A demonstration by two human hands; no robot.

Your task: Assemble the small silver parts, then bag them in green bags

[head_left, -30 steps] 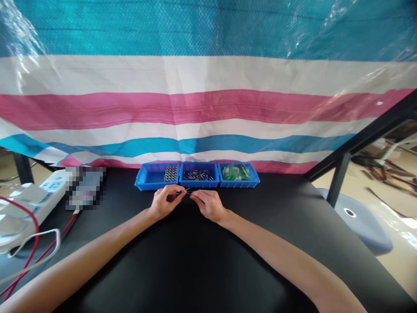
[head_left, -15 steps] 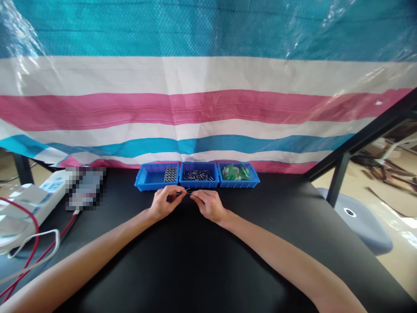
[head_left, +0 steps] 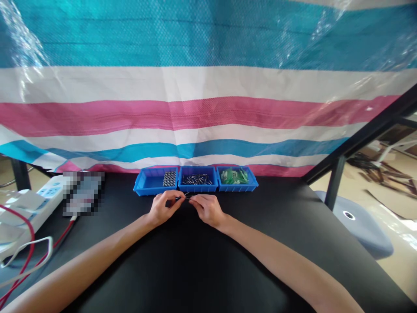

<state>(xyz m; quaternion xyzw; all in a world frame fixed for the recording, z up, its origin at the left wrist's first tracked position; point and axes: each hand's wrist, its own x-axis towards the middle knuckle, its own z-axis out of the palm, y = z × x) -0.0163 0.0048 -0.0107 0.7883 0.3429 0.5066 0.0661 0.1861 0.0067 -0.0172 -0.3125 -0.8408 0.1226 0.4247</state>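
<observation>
My left hand (head_left: 163,208) and my right hand (head_left: 209,210) meet just in front of the bins, each closed in a fingertip pinch. Between the fingertips shows a thin, shiny metal piece (head_left: 187,197), too small for me to name exactly; a second slender bit seems to lie against it. Right behind the hands stands a blue bin (head_left: 198,188) holding loose, short metal pieces like screws (head_left: 197,179). To its left, another blue bin (head_left: 151,191) has rows of small round metal parts (head_left: 169,178) at its right end. A third blue bin (head_left: 239,188) contains green and clear plastic packets (head_left: 234,175).
On the left lie a white power strip (head_left: 48,191) with plugs, red and white cables (head_left: 60,239) and a blurred-out device (head_left: 84,193). A striped tarp (head_left: 208,113) hangs behind the black table (head_left: 270,217). A grey stool (head_left: 361,228) stands beyond the right edge.
The view has tilted up a little, so everything sits slightly lower. Both hands stay pinched together at the thin metal piece, with only slight finger movement.
</observation>
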